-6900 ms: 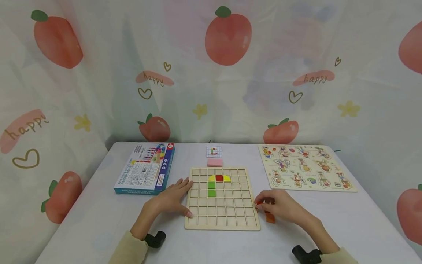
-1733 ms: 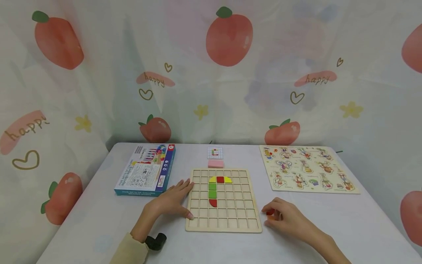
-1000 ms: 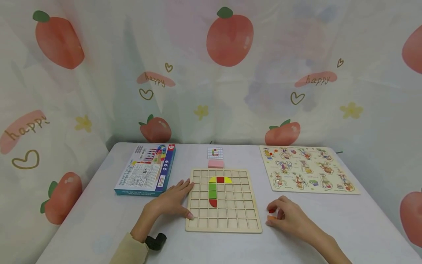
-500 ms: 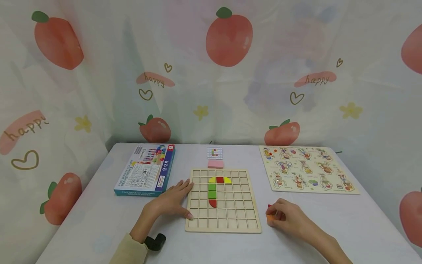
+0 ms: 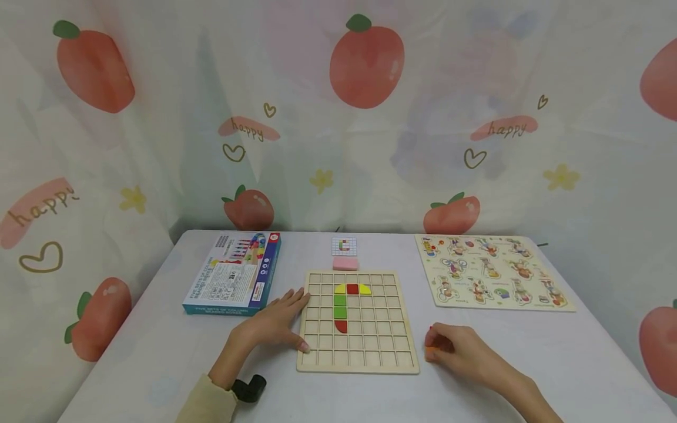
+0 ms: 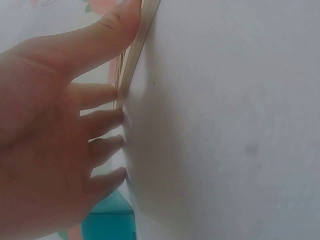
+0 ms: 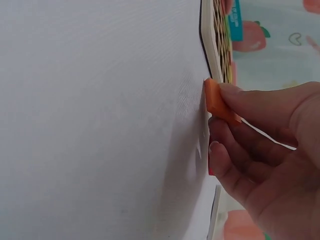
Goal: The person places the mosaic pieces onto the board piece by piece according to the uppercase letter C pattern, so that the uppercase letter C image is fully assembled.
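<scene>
A wooden grid board lies on the table. In its cells sit a yellow, a red and a yellow piece in a row, two green squares below, and a red quarter piece under those. My left hand rests flat on the table with straight fingers against the board's left edge. My right hand, just right of the board, pinches an orange piece on the table, with a red piece peeking out above its fingers.
A blue game box lies at the back left. A small pattern card and a pink block sit behind the board. A picture puzzle board lies at the back right. A fruit-print curtain surrounds the table.
A red quarter piece has been added below the green squares. Since then my right hand has stayed beside the board, curling its fingers round the orange piece. The left hand has not moved.
</scene>
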### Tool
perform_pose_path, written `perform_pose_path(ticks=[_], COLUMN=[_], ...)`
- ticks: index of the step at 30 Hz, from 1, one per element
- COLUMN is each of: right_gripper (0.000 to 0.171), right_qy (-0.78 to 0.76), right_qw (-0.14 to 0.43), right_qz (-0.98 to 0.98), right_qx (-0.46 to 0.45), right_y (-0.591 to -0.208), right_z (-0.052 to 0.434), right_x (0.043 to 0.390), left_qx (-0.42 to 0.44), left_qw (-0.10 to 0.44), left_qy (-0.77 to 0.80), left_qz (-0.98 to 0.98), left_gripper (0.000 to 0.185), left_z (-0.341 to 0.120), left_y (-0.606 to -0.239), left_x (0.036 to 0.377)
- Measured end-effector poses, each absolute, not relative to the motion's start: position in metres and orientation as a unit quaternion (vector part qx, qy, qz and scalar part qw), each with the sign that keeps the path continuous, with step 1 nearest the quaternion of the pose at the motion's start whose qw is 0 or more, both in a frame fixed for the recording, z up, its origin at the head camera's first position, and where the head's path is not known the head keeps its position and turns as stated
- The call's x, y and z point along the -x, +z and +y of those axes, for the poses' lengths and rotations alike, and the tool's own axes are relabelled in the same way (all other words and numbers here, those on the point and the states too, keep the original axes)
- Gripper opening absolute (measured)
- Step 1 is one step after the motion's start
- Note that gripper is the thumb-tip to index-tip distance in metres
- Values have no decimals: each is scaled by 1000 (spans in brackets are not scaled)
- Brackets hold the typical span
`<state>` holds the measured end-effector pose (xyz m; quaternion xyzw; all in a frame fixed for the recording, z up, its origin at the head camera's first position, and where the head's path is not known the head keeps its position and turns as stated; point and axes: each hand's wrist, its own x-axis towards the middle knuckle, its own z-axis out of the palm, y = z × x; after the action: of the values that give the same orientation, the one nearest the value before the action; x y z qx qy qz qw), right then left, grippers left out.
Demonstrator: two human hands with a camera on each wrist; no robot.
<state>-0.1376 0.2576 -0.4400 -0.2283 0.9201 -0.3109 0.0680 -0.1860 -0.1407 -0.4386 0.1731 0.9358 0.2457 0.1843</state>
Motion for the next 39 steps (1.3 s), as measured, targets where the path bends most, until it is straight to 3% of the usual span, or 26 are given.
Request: perform_pose_path(ticks=[16, 39], right_gripper=[17, 24], right_qy=[-334, -396], right_qw=[15, 68], right_qz=[901, 870], right_qx=[276, 287], right_y=[-434, -420], right_z=[236, 185], right_x=[156, 182], left_qx=[-175, -175], left_qw=[184, 183], left_qy=[236, 236], left_qz=[938, 938], left_gripper=[111, 111], left_z=[-142, -142], left_y=[-444, -443], left_x=[190, 190])
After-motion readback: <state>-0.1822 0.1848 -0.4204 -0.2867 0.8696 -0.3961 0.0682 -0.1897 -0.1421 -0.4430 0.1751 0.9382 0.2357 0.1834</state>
